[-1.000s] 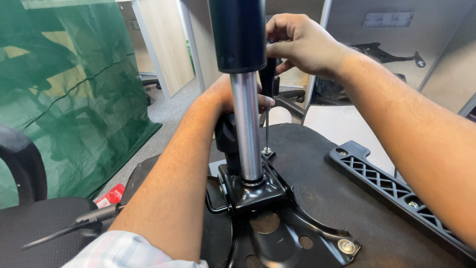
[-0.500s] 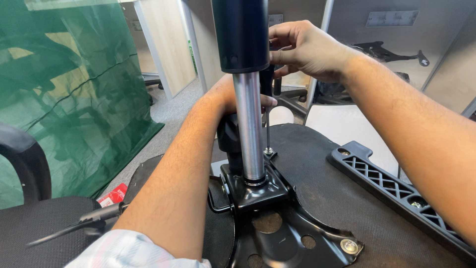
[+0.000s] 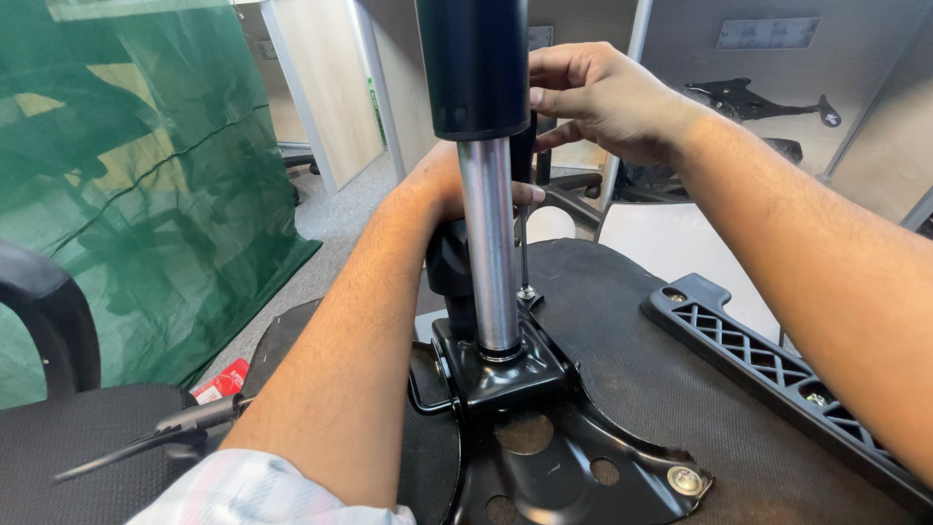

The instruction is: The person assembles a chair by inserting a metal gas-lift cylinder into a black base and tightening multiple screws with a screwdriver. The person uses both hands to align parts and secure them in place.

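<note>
An upturned black chair seat (image 3: 632, 389) lies before me, with a black metal mechanism plate (image 3: 583, 467) bolted to it. A chrome gas-lift column (image 3: 489, 243) with a black upper sleeve (image 3: 471, 68) rises from the plate. Behind the column a screwdriver (image 3: 522, 248) stands upright, its tip on a screw (image 3: 526, 292) in the seat. My right hand (image 3: 603, 102) grips the top of the screwdriver's dark handle. My left hand (image 3: 442, 190) wraps the handle lower down and is mostly hidden by the column.
A black plastic armrest bracket (image 3: 777, 369) lies on the seat at the right. A lever (image 3: 155, 437) sticks out at the lower left over another chair's black fabric (image 3: 87, 447). A green plastic sheet (image 3: 136, 194) covers things on the left. Another chair base (image 3: 758, 97) stands behind.
Both hands stay on the screwdriver. My right hand's fingers have shifted slightly on the handle top, and the view has drifted a little.
</note>
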